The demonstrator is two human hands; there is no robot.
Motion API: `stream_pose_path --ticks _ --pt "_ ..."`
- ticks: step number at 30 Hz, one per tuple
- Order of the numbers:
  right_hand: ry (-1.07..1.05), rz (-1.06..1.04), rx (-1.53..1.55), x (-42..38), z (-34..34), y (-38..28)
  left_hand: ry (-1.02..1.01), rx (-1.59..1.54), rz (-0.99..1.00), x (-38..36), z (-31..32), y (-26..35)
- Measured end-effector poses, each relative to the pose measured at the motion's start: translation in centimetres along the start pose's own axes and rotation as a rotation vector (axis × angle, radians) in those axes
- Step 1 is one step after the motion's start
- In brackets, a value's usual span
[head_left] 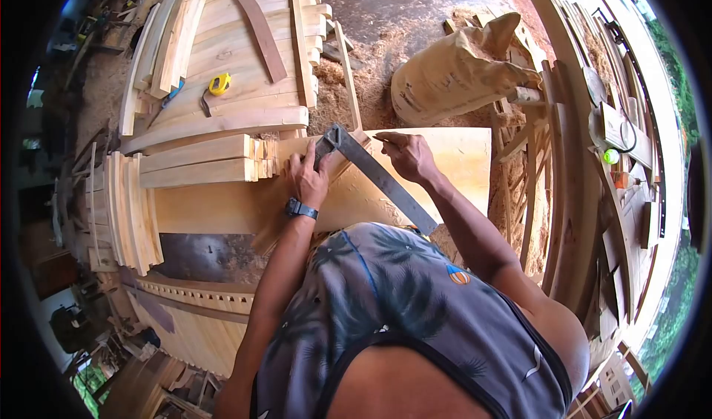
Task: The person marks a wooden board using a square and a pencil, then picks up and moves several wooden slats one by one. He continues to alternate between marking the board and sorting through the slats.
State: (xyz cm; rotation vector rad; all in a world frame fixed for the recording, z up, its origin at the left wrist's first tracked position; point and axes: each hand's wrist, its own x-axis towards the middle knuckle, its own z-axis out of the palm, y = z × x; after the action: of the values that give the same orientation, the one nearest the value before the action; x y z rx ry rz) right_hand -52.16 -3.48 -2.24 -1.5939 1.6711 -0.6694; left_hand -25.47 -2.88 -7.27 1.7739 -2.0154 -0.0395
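Slippage looks like the main risk: the dark, L-shaped metal square (389, 186) lies slantwise across a narrow brown wooden strip (342, 169) over the broad pale-yellow wooden board (460, 152), and its long blade runs out towards the person's torso. Left hand (308, 173) has fingers curled on the square's short end; can't tell if it also pins the strip. Right hand (412, 157) is closed in a narrow pinch on a thin, dark, pencil-like stick (385, 135), just beside the blade, tip near the strip's far end. If left pressure eases or the stick pushes sideways on the blade, the square could rotate and any line would go off angle. A nudge from the torso at the blade's near end could do the same. Loose chips on the board could keep the strip from sitting flat. Lesser risk: the stacked pale wooden bars (196, 163) sit close to the left hand, so an elbow or wrist swing could knock them. Containers: one I can make out clearly, a large beige printed sack (445, 81) beyond the board, bulging, leaning, top bunched. Contents not visible; curly tan wood shavings (335, 93) lie on the floor near it.
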Motion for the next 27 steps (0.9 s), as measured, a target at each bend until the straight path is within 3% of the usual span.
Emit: stream_pose_path --ticks 8,20,23,27 --pt "-0.018 -0.32 -0.169 3.7 1.6 -1.3 0.015 0.029 0.027 0.0 0.0 0.0" --pt "-0.137 -0.379 -0.319 4.7 2.7 -0.9 0.015 -0.034 -0.002 0.0 -0.1 0.1" --pt "-0.197 -0.452 -0.42 3.5 1.2 -1.0 0.02 -0.002 0.005 -0.2 0.3 -0.3" --pt "-0.325 -0.401 -0.525 0.4 -1.2 -1.3 -0.003 -0.011 -0.003 -0.2 0.4 -0.4"
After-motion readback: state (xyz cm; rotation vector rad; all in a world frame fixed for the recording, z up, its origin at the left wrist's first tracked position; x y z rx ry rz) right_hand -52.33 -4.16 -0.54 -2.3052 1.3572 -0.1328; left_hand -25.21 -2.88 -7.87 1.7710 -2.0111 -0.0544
